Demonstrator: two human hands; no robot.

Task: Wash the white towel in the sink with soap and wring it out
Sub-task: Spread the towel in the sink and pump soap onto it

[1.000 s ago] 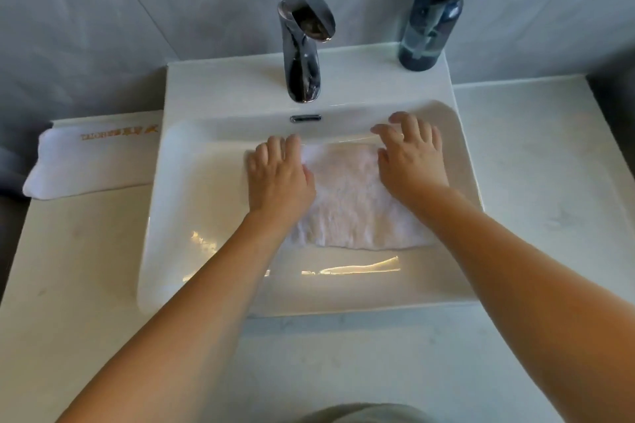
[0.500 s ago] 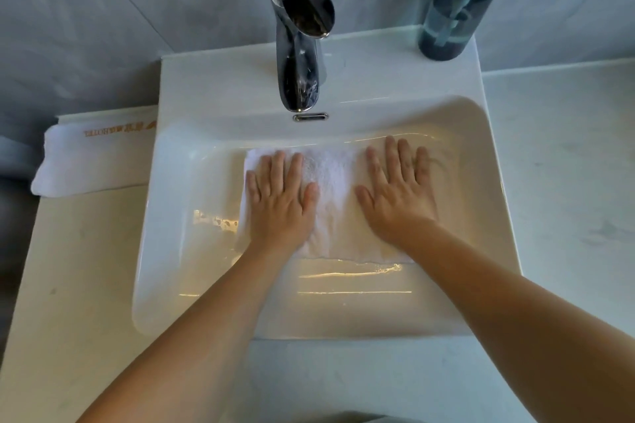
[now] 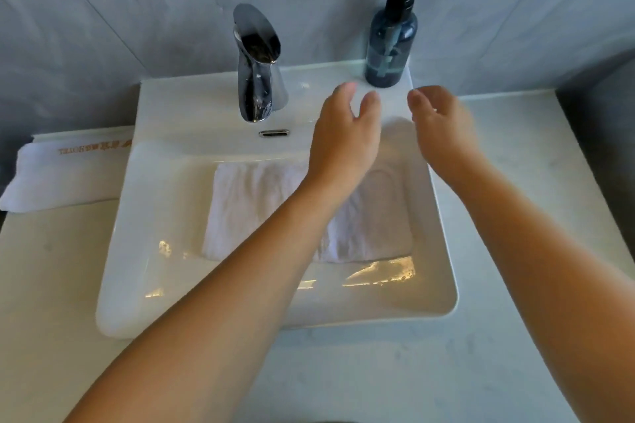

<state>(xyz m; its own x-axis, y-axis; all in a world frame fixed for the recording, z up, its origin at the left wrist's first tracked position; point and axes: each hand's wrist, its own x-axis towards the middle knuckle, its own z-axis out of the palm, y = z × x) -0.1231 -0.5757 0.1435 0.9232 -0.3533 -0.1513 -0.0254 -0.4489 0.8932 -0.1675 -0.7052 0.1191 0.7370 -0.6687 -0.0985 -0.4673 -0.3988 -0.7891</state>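
Folded white cloth [image 3: 65, 175]: lay at the far left on the bench [image 3: 51, 285], gold lettering along its top edge, its right end against the sink's left wall.

Sink [image 3: 117, 251]: white, rectangular, shallow water in the basin with bright reflections along the near side.

White towel [image 3: 254, 203]: lay flat and spread on the sink floor, wet, partly hidden under the left forearm; no hand touched it.

Faucet [image 3: 257, 62]: chrome, upright on the back ledge, overflow slot [image 3: 274, 133] just below it.

Left hand [image 3: 343, 137]: was raised above the back right part of the basin, fingers [image 3: 345, 89] loosely spread and slightly curled, holding nothing; somewhat blurred.

Soap bottle [image 3: 390, 41]: dark blue, black pump head, stood on the ledge's right rear corner, just beyond both hands, untouched.

Right hand [image 3: 443, 127]: was raised over the sink's right rim, near the left hand, fingers [image 3: 417, 99] relaxed and bent, apart, holding nothing; blurred.
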